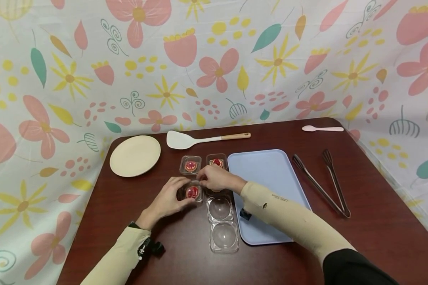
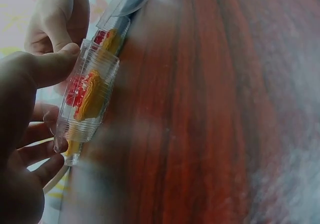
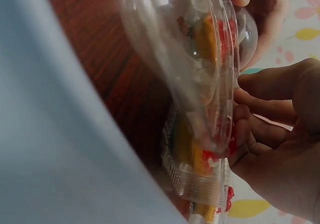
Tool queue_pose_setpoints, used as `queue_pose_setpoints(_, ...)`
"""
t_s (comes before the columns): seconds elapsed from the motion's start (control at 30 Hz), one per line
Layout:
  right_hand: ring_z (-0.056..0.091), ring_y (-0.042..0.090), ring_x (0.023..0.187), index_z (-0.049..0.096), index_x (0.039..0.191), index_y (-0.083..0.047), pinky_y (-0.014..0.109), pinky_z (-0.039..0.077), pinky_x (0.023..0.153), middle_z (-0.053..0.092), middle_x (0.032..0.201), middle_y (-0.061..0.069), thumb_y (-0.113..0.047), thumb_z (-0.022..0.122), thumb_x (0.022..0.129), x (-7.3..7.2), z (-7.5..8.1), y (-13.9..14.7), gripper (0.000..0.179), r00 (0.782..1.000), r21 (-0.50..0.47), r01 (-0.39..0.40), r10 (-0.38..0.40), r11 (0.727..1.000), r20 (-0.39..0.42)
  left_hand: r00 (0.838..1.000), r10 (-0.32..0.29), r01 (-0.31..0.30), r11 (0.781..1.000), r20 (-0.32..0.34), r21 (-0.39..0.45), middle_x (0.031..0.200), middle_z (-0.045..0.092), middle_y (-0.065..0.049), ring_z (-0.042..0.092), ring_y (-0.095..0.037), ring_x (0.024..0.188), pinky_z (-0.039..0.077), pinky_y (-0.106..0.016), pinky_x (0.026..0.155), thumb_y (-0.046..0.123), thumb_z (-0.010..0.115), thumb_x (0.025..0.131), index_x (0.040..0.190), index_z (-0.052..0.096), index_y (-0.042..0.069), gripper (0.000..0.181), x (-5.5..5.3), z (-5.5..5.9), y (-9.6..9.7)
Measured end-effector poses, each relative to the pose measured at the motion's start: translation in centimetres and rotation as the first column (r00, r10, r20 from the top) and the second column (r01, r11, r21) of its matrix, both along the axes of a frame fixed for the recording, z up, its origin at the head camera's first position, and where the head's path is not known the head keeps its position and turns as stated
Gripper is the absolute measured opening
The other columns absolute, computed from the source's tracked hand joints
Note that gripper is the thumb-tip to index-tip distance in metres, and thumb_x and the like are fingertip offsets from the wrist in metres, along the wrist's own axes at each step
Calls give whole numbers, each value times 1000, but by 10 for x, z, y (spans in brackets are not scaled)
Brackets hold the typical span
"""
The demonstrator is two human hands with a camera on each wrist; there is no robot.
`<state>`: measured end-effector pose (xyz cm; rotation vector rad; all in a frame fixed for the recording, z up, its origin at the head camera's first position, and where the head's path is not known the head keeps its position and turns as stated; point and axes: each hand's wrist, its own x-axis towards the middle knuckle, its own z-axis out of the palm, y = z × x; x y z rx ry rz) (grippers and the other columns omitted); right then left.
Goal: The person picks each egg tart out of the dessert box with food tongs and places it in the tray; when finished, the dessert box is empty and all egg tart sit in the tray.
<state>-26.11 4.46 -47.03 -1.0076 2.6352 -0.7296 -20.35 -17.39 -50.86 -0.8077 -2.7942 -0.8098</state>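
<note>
A small tart (image 1: 192,192) with a glossy red top sits inside a clear plastic box (image 2: 107,66) near the middle of the table. My left hand (image 1: 167,200) grips this box from the left, thumb along its near edge and fingers at the far side. From the right, my right hand (image 1: 215,178) reaches over and pinches at the box's far right corner with bent fingertips. Behind it stand two more boxed tarts, one to the left (image 1: 190,165) and one to the right (image 1: 217,161), the latter partly hidden by my right hand.
Two clear domed plastic halves (image 1: 224,236) lie in front of my right hand. A blue tray (image 1: 264,166) is under my right forearm. Metal tongs (image 1: 339,190) and a pink spoon (image 1: 322,129) lie to the right. A cream plate (image 1: 135,156) and a white spatula (image 1: 182,140) are at the back.
</note>
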Motion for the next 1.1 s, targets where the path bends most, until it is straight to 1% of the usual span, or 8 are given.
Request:
queue_pose_setpoints(0.23,68,12,82,75,103,-9,29,54,77,75,94,2,-14,66,91,2,4,-6,16,999,35,13,-14,999,33,1000,11,-11,1000,12,-7,126,61,-6,53,-20,118,45,-40,102,43,81,76,127,63,9,63,1,0,-1)
queue_pose_setpoints(0.3,68,12,82,75,103,-9,32,54,84,75,94,2,-15,66,91,2,5,-7,16,999,53,19,-20,998,27,1000,15,-15,1000,13,-8,126,61,-6,53,-20,119,45,-40,103,43,81,77,127,63,9,63,2,0,-1)
queue_pose_setpoints(0.4,68,12,82,74,103,-8,34,53,86,74,94,3,-14,65,91,3,7,-9,16,999,74,29,-31,997,35,1000,10,-10,1000,5,-9,126,61,-6,53,-20,118,45,-40,102,42,81,77,127,63,9,63,2,1,0)
queue_pose_setpoints(0.5,67,12,81,72,105,-8,32,54,83,73,94,4,-14,63,92,4,8,-10,17,998,97,34,-39,995,50,1000,5,-5,1000,5,-13,125,61,-6,53,-21,117,46,-40,100,42,81,77,126,63,8,63,2,2,1)
queue_pose_setpoints(0.53,67,12,80,71,105,-7,30,54,77,73,94,4,-14,63,92,4,8,-10,17,998,100,35,-41,994,54,1000,4,-4,1000,6,-13,125,61,-6,54,-21,117,46,-41,100,42,81,77,126,63,7,62,2,2,1)
queue_pose_setpoints(0.63,66,11,78,71,105,-7,27,53,72,73,93,4,-14,64,91,5,9,-11,17,998,102,40,-46,994,53,1000,6,-5,1000,12,-16,124,62,-7,54,-21,117,46,-41,100,42,81,77,125,64,7,62,2,3,2)
queue_pose_setpoints(0.83,64,10,72,71,101,-7,26,52,69,72,86,1,-14,66,88,6,6,-11,15,998,87,54,-56,995,14,1000,3,-3,1000,4,-31,124,62,-7,54,-21,116,46,-40,100,42,81,77,125,64,6,63,2,5,3)
queue_pose_setpoints(1.1,68,18,81,73,99,-6,33,54,77,73,85,2,-12,66,85,10,7,-14,17,995,92,67,-60,994,-85,1000,-2,2,999,-9,-43,123,62,-8,54,-22,117,46,-40,101,42,81,78,125,64,4,63,2,5,2)
